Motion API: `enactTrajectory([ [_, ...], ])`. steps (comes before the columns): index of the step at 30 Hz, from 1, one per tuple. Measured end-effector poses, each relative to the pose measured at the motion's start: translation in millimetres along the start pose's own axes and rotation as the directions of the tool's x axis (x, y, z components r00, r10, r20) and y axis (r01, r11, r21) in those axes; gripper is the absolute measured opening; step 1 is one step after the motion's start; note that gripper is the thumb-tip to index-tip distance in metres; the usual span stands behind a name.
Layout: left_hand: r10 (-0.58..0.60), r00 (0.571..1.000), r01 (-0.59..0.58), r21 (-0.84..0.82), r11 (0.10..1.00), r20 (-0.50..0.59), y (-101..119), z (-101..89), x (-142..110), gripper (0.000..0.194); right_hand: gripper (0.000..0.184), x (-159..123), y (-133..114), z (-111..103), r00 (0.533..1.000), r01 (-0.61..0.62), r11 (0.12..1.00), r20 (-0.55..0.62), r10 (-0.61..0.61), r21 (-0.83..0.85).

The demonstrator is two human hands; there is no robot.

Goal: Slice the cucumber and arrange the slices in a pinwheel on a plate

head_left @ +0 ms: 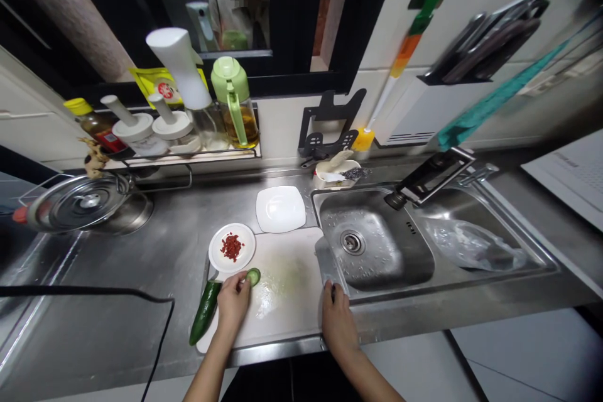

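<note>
Over the left part of a white cutting board point(287, 320), my left hand point(234, 301) pinches a cucumber slice point(253, 276) between its fingertips. Beside that wrist, a dark green piece of cucumber point(205, 314) lies along the board's left edge. My right hand point(340, 320) is closed around the handle of a kitchen knife point(330, 264); its broad blade points away from me at the board's right edge, next to the sink. Small chopped red pieces point(232, 247) lie on a white round plate point(213, 250) just beyond my left hand. The middle of the board is wet with a greenish stain.
A white square plate point(281, 208) stands behind the board. To the right is a steel sink point(381, 245) with a plastic bag point(475, 245) in its second basin. A lidded pot point(89, 201) sits at left, below a condiment rack. A black cable point(94, 291) crosses the left side.
</note>
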State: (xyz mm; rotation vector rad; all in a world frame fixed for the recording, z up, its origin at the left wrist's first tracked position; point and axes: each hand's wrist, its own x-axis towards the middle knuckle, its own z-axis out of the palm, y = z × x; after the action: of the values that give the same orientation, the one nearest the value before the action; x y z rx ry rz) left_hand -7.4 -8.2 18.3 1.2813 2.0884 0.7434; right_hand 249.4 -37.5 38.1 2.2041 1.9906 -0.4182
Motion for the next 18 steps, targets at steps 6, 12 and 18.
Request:
enactTrajectory([
  [6,0.067,0.995,-0.066,0.016,0.998,-0.076,22,-8.9,-1,0.035,0.045,20,9,-21,0.995,0.082,0.992,-0.062,-0.076,0.1],
  [12,0.134,0.991,-0.129,0.135,0.982,-0.028,79,3.9,68,0.034,0.039,116,-4,-65,0.992,0.122,0.951,-0.016,-0.123,0.285],
  [18,-0.05,0.999,0.045,0.293,0.955,0.008,118,30.3,154,0.026,0.034,217,-33,-80,0.997,0.035,0.961,0.062,-0.054,0.275],
])
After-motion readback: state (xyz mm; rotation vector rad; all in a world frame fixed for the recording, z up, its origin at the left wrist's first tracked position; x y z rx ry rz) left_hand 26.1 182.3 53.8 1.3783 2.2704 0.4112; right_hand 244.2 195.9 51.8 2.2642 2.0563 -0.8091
